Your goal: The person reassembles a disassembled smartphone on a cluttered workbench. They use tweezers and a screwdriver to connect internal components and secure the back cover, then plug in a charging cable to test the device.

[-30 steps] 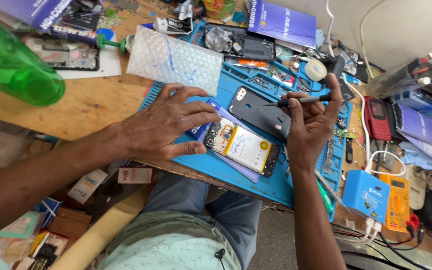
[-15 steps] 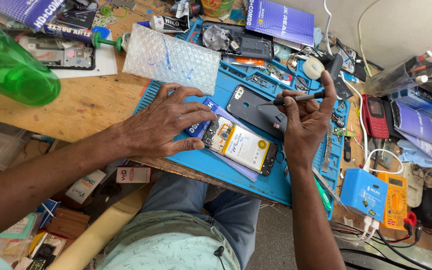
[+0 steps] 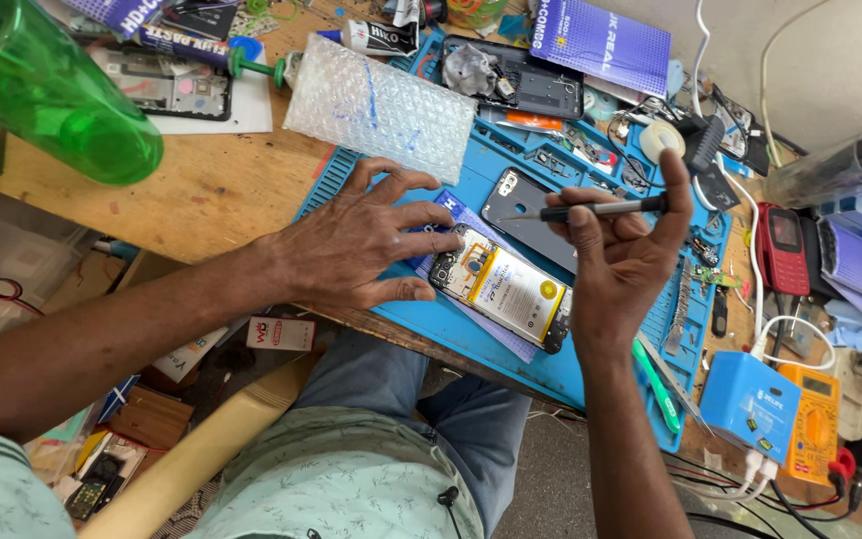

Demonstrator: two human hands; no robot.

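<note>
Risen off the grey back cover (image 3: 523, 212), right hand (image 3: 619, 262) pinches a screwdriver (image 3: 601, 210); flat left hand (image 3: 361, 240) steadies the opened phone (image 3: 506, 287).

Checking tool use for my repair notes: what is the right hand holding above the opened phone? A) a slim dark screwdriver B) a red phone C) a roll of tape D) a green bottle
A: the right hand pinches a slim dark screwdriver, held level above the opened phone.

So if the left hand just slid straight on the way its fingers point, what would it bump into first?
Most likely the opened phone on the blue mat: the left hand lies flat, and its fingers point right at the phone's near end and seem already to touch it.
</note>
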